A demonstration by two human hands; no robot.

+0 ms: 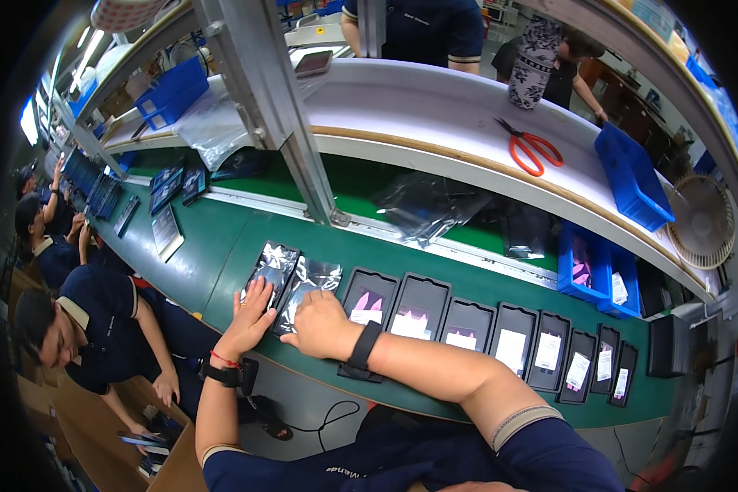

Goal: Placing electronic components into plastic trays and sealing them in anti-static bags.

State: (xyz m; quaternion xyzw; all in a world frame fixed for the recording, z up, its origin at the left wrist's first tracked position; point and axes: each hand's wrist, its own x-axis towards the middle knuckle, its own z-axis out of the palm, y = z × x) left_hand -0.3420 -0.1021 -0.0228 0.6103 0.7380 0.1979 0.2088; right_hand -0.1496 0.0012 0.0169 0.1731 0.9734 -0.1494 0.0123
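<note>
My left hand [252, 318] lies with its fingers spread over a dark, film-covered flat package [275, 261]. Right beside it is a second flat package in shiny clear film [318, 273]. My right hand [318, 324] rests on that one with the fingers curled under; the fingertips and anything between them are hidden. To the right runs a row of several black shallow trays [421, 297], some with pink inserts and most with white labelled slips [512, 348]. The tray [369, 287] closest to my right hand is partly behind my wrist.
A white shelf [435, 98] above the green bench [197, 283] carries red-handled cutters [535, 152], a patterned bottle [536, 61] and a blue bin [634, 176]. A metal post [262, 98] rises behind the packages. A co-worker [98, 328] bends over a cardboard box [90, 418] at the left.
</note>
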